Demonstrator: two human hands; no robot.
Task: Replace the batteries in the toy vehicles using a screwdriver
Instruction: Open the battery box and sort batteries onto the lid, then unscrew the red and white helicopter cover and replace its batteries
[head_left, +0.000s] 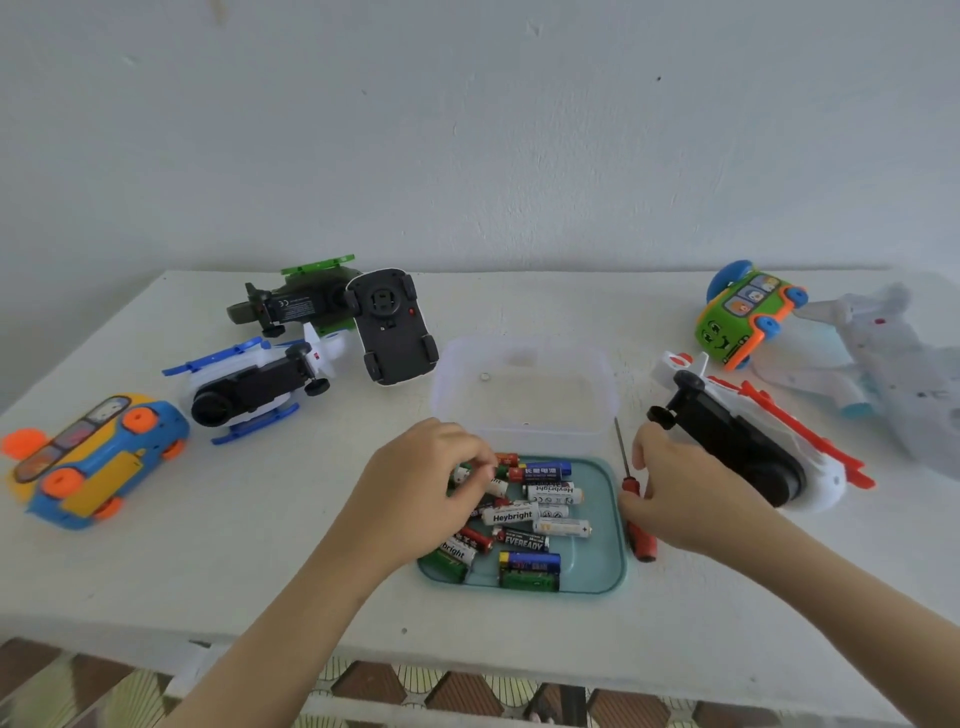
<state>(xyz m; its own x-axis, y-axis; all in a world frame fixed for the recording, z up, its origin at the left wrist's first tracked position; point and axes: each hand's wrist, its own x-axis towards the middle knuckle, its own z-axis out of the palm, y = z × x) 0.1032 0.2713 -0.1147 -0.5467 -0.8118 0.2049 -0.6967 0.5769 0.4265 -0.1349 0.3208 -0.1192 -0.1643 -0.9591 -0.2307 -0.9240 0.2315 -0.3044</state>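
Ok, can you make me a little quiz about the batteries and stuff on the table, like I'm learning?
1. True or false: the left hand reaches into the tray of batteries.
2. Where does the screwdriver lie? A: left of the tray. B: right of the tray. C: inside the tray.
3. Fill the gap: the ___ hand grips the screwdriver.
Key: 1 true; 2 B; 3 the right hand.
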